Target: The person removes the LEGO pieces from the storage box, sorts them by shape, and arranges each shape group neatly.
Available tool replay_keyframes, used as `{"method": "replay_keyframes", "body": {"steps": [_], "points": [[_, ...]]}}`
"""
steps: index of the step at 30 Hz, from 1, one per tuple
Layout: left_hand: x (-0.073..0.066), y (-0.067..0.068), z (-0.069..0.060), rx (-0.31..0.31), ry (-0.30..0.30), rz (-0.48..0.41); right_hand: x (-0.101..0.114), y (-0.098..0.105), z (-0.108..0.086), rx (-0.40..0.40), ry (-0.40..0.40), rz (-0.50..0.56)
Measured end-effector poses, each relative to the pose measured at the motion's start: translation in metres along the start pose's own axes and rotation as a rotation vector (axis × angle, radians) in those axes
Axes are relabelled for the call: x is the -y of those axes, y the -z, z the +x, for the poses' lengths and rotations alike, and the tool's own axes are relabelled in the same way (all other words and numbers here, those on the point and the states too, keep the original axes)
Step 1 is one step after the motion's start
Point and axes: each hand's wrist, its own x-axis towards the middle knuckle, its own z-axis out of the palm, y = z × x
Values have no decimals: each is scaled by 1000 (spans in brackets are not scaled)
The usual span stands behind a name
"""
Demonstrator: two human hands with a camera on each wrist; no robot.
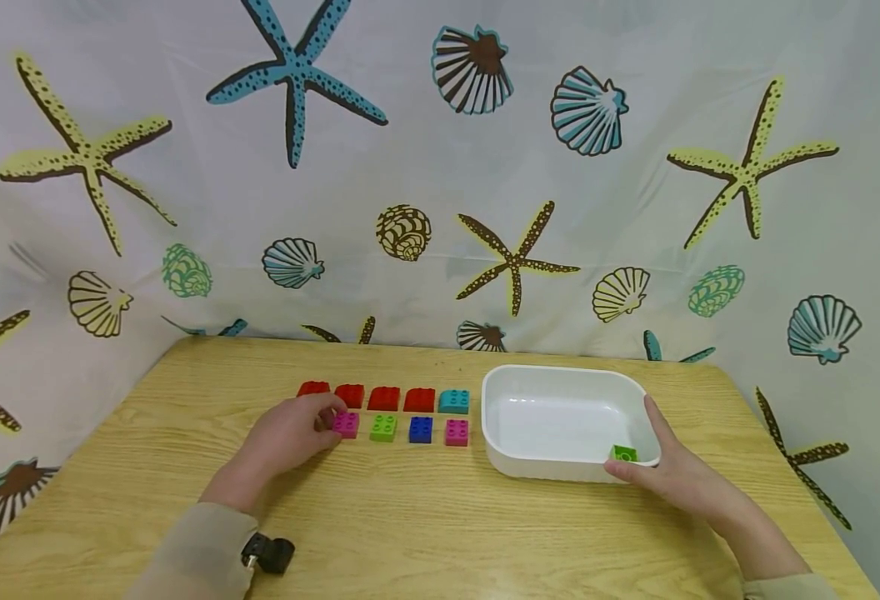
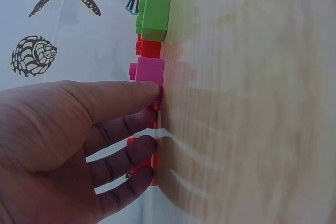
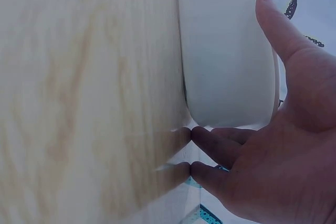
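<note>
My left hand (image 1: 290,435) is at the left end of the front row and pinches a pink toy block (image 1: 346,425) between thumb and forefinger. In the left wrist view the thumb lies on the side of that pink block (image 2: 149,72), which stands on the table. My right hand (image 1: 678,471) holds the right end of a white plastic tub (image 1: 552,468), thumb at its near rim and fingers round the end. In the right wrist view two fingertips touch the tabletop beside the tub (image 3: 228,51). A green block (image 1: 623,453) lies inside the tub's near right corner.
Right of the held block stand a lime green block (image 1: 383,428), a blue block (image 1: 421,430) and another pink block (image 1: 457,432). Behind them runs a row of several red blocks (image 1: 384,398) ending in a teal block (image 1: 454,402). A patterned cloth (image 1: 425,175) hangs behind the wooden table (image 1: 410,533).
</note>
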Motion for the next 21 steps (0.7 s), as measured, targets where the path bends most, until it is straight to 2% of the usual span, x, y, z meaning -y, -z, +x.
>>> {"method": "replay_keyframes", "body": {"steps": [21], "points": [[-1,1,0,-7,-10,-6,-1,0,1,3,-14,-2]]}}
